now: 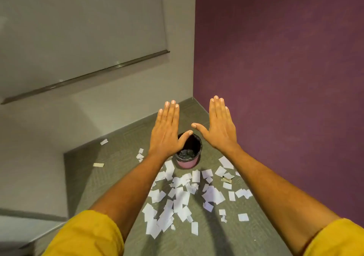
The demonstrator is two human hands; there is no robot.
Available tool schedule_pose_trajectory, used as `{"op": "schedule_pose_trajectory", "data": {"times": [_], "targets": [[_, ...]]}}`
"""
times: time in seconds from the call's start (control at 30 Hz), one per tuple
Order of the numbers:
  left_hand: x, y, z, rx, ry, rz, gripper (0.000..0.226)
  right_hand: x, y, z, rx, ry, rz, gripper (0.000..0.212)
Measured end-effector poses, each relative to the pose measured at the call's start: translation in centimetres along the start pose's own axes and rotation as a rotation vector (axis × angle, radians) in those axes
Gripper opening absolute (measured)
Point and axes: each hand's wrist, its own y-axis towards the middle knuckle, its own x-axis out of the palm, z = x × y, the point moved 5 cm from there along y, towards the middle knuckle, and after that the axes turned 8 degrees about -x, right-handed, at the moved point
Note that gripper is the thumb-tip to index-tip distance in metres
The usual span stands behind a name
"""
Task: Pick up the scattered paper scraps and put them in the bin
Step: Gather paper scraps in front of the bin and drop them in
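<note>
Head view: left hand [166, 132] and right hand [218, 126], both held out flat, backs up, fingers straight, grasping nothing. Paper scraps [181, 196], white, strewn over grey carpet [118, 157] on the near side of the bin [188, 153]. Bin: pink, black liner, standing on the floor below the hands. Purple wall [285, 58] at right. Yellow sleeves [86, 236].
</note>
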Motion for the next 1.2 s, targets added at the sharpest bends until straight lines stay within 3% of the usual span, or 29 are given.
{"op": "schedule_pose_trajectory", "data": {"times": [0.47,0.8,0.9,1.07,1.2], "targets": [[12.2,-6.8,-2.6,-0.072,-0.017,-0.195,0.098,13.5,-4.5,0.5,0.016,0.07,-0.232,0.114],[22.4,-11.1,-6.5,-0.086,-0.072,-0.266,0.096,23.6,-7.0,1.2,0.035,0.088,-0.259,0.104],[25.0,-12.5,-7.5,-0.115,-0.099,-0.313,0.085,25.8,-8.0,1.5,0.058,0.137,-0.283,0.105],[29.8,-15.3,-8.8,-0.223,-0.229,-0.438,0.054,29.8,-9.7,2.9,0.07,0.142,-0.343,0.078],[34.7,-18.5,-9.3,-0.364,-0.249,-0.615,0.048,34.3,-11.6,4.8,0.091,0.146,-0.411,0.062]]}}
